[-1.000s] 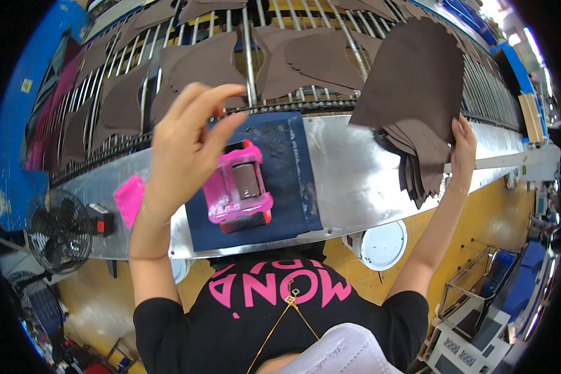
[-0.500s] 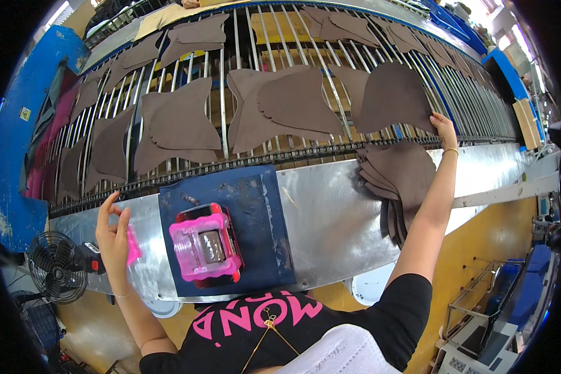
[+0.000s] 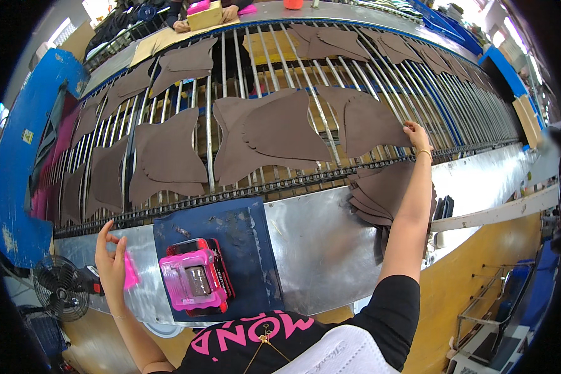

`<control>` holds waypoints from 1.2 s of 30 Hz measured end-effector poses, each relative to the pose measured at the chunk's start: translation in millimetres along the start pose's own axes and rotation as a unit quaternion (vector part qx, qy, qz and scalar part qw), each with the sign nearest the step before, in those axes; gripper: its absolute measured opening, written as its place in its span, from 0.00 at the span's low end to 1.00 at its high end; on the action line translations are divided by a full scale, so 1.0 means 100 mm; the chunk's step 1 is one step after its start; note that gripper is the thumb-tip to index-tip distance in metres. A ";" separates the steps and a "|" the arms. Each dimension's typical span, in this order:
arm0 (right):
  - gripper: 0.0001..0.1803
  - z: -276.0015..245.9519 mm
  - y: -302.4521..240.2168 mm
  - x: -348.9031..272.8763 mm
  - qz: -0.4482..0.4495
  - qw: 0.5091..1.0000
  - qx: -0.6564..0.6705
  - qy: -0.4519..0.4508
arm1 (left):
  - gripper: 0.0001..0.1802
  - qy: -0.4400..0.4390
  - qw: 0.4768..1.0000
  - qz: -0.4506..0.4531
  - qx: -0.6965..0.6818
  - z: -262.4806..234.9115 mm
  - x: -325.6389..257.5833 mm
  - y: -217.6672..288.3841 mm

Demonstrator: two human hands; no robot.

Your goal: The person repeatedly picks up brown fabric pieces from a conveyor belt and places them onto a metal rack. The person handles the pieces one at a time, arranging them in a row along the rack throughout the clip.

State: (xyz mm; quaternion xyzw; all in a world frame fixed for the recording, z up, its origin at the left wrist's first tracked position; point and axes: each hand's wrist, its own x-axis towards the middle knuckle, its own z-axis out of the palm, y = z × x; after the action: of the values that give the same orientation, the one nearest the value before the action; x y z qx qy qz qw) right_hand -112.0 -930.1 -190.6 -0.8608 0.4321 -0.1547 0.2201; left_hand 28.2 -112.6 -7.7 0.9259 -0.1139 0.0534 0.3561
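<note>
My right hand (image 3: 419, 138) is at the right corner of a dark brown flat cut piece (image 3: 371, 126), its fingers closed on the edge. That piece lies partly over another brown piece (image 3: 329, 100) on the rack of metal rods. Under my right forearm, a fanned stack of similar brown pieces (image 3: 377, 193) rests on the metal table. My left hand (image 3: 111, 262) hovers over the table's left part, fingers curved and apart, holding nothing I can see. Beside it is a bright pink object (image 3: 131, 272), partly hidden by the hand.
Overlapping brown pieces (image 3: 271, 134) lie in rows along the rod conveyor (image 3: 265, 59), which has a chain at its near edge. A pink and red box-like holder (image 3: 196, 280) sits on a dark blue mat (image 3: 255, 249). A fan (image 3: 61, 287) stands left. Another person's hands (image 3: 229, 12) show at the far side.
The brown piece in my right hand has come down from a raised position to lie across its neighbour. My right hand moved left with it. The left hand keeps its pose.
</note>
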 end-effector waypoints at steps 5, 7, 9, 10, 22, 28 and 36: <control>0.21 -0.50 0.02 -0.24 -0.080 0.993 -0.077 0.043 | 0.22 -0.005 0.998 0.003 -0.054 0.08 0.05 -0.11; 0.20 -0.69 -0.40 -0.66 -0.092 0.994 -0.043 0.048 | 0.21 -0.002 0.998 0.009 -0.055 0.02 -0.02 -0.22; 0.18 -0.96 -0.49 -1.25 -0.034 0.996 -0.041 0.070 | 0.20 -0.009 0.997 0.020 -0.071 0.03 -0.02 -0.27; 0.19 -1.04 -0.31 -1.53 0.008 0.994 -0.077 0.079 | 0.20 -0.014 0.996 0.026 -0.085 0.06 -0.01 -0.26; 0.32 -0.66 -0.74 -3.44 0.330 0.904 -0.213 0.171 | 0.19 -0.057 0.981 0.032 -0.182 0.04 -0.01 -0.46; 0.29 -0.75 -0.70 -3.52 0.225 0.935 -0.172 0.212 | 0.19 -0.040 0.979 0.042 -0.197 -0.06 -0.13 -0.60; 0.17 -1.18 -1.98 -3.85 0.053 0.979 0.106 0.168 | 0.19 -0.055 0.971 0.048 -0.230 -0.12 -0.18 -0.25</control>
State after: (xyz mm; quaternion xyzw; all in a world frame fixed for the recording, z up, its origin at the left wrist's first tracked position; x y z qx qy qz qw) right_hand -254.3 -541.6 -17.7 -0.7699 0.4893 -0.3305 0.2422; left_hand 17.0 -83.2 -18.5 0.8143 -0.1866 -0.0081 0.5496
